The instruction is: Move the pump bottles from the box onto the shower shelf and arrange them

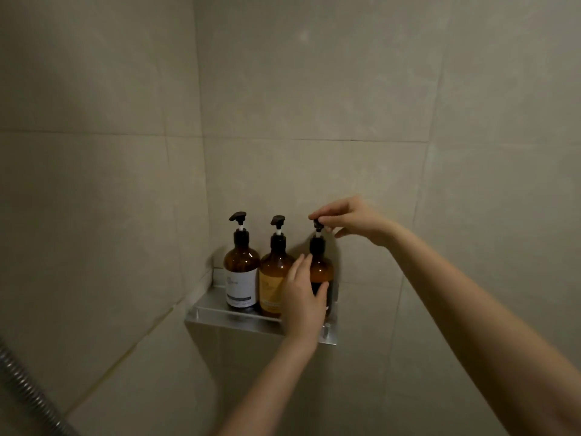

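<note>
Bottles were what we had to reckon with: three amber pump bottles stood upright in a row on the shower shelf (220,314), a small metal ledge fixed in the corner of the tiled wall (345,89). The left bottle (241,272) carried a white label, the middle bottle (273,278) a yellow one, and the two looked to be touching at the shoulder. Our left hand (306,302) was wrapped around the body of the right bottle (322,270), thumb on one side and fingers (297,272) across the front, while our right hand (349,218) pinched its pump head (318,223) between fingertips and thumb. Both hands were therefore closed on that one bottle; neither was free. We could not tell whether the bottles were glass or plastic, nor how full they were, so we judged them as possibly heavy and breakable. The smooth rounded body seemed likely to be slippery, above all in a shower, which made the wide belly the safer place to grip. The pump and its thin white stem looked the weakest part, good for turning the spout but not for lifting. The box was not in view. A shower hose (25,385) crossed the lower left corner. With all three bottles on the shelf, we judged only the arranging remained.
</note>
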